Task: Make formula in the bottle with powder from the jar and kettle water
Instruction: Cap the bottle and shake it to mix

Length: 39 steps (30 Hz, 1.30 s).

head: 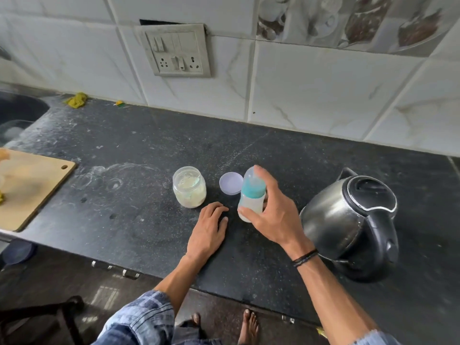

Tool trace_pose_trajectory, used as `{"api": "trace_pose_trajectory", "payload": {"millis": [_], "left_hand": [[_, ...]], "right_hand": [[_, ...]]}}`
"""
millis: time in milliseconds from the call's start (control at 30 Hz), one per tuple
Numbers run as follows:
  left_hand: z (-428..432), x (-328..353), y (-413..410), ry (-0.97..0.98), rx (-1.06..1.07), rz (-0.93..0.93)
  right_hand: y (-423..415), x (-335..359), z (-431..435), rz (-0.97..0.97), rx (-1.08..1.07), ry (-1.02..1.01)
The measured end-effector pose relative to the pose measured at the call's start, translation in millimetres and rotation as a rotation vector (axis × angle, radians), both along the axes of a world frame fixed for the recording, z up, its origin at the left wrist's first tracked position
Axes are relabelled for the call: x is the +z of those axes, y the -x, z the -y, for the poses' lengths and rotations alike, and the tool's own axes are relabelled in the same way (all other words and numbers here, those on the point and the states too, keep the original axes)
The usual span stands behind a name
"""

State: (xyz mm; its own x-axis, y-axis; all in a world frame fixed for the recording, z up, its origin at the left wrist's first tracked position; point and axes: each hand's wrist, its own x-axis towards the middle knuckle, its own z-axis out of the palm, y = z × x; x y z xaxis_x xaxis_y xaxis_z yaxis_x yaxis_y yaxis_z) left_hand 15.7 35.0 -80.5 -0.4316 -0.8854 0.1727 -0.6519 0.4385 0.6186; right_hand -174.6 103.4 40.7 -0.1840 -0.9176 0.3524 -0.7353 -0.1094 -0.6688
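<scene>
A: Nearest first. Left hand [209, 226] lies flat, palm down, fingers spread on the dark speckled stone counter [124, 207]. It grips nothing.

B: Right hand?

A: Right hand [271, 212] is wrapped round the small clear baby bottle with teal collar and clear cap [251, 192]. Thumb on the near side low down, fingers round the far side. The bottle leans a little and looks blurred; can't tell if its base touches the counter.

B: Contents?

A: Pale whitish fill in the lower body. Collar and cap are on. My read: powder and water are in, and this is the mixing step, or close to done.

B: Other parts?

A: Steel electric kettle with black lid and handle [353, 220] is to the right, lid shut, just beside the right wrist. Clear plastic jar of pale powder [189, 186] stands open left of the bottle, beyond the left fingertips. Its round lilac lid [231, 183] lies flat between jar and bottle.

B: Next?

A: Probably a firm grip for the shake, checking the collar is tight, then setting the bottle upright clear of the kettle. The left hand is free to recap the jar.

B: Further back?

A: White tiled wall with a grey switch plate [178, 52].
</scene>
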Motion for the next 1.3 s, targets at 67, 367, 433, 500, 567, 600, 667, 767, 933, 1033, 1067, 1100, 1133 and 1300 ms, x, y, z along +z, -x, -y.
{"api": "trace_pose_trajectory", "payload": {"millis": [67, 367, 433, 500, 567, 600, 667, 767, 933, 1033, 1067, 1100, 1133, 1300], "left_hand": [[0, -1, 1, 0.021, -0.027, 0.016], [7, -1, 0, 0.166, -0.126, 0.134], [11, -1, -5, 0.213, -0.176, 0.197], [15, -1, -8, 0.246, -0.197, 0.227], [16, 0, -10, 0.253, -0.201, 0.234], [16, 0, -10, 0.250, -0.202, 0.233], [16, -1, -10, 0.249, -0.206, 0.229], [17, -1, -11, 0.231, -0.209, 0.230], [14, 3, -10, 0.223, -0.198, 0.233], [17, 2, -13, 0.230, -0.182, 0.227], [17, 2, -12, 0.237, -0.180, 0.227], [17, 1, -11, 0.244, -0.176, 0.220], [17, 0, -10, 0.246, -0.175, 0.211], [16, 2, -8, 0.275, -0.151, 0.185]], "right_hand": [[1, 26, -6, 0.096, -0.082, 0.120], [-35, 41, -29, 0.170, -0.213, 0.117], [-39, 60, -32, 0.315, -0.235, 0.344], [-42, 75, -31, 0.408, -0.240, 0.625], [-48, 81, -29, 0.422, -0.265, 0.699], [-50, 82, -29, 0.424, -0.286, 0.604], [-54, 77, -30, 0.325, -0.308, 0.287], [-51, 76, -38, 0.393, -0.312, 0.370], [-57, 82, -24, 0.536, -0.323, 0.545], [-58, 78, -31, 0.356, -0.327, 0.175], [-56, 78, -36, 0.356, -0.330, 0.212], [-53, 81, -38, 0.392, -0.332, 0.296], [-49, 84, -38, 0.444, -0.332, 0.389], [-42, 83, -39, 0.399, -0.294, 0.236]]}}
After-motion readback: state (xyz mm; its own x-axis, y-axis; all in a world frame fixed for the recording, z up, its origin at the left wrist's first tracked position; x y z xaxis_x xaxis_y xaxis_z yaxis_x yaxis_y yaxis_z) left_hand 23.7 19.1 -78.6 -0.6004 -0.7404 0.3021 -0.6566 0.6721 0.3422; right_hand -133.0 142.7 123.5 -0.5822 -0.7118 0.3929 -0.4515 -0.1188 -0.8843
